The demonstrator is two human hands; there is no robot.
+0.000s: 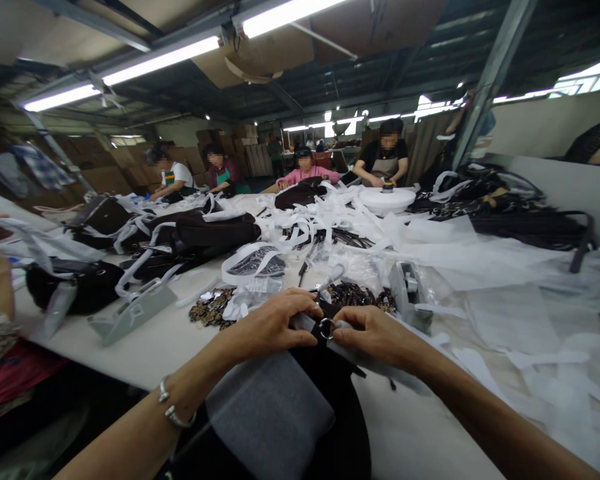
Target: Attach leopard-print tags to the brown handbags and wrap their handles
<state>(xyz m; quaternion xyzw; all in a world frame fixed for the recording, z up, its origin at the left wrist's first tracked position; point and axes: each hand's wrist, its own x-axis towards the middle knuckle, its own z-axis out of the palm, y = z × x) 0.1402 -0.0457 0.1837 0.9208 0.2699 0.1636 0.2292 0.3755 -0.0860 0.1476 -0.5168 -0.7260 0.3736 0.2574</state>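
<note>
my left hand pinches soft black fabric | my right grips by the shiny round ring, counter's near edge

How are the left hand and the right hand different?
The left hand has a silver bracelet at its wrist; the right hand has none. The right hand's fingertips touch a shiny ring, while the left hand grips dark fabric beside it. Neither hand wears a glove.

Landmark: white roll. Just behind it, person in brown apron; left of it, person in pink top.
</note>
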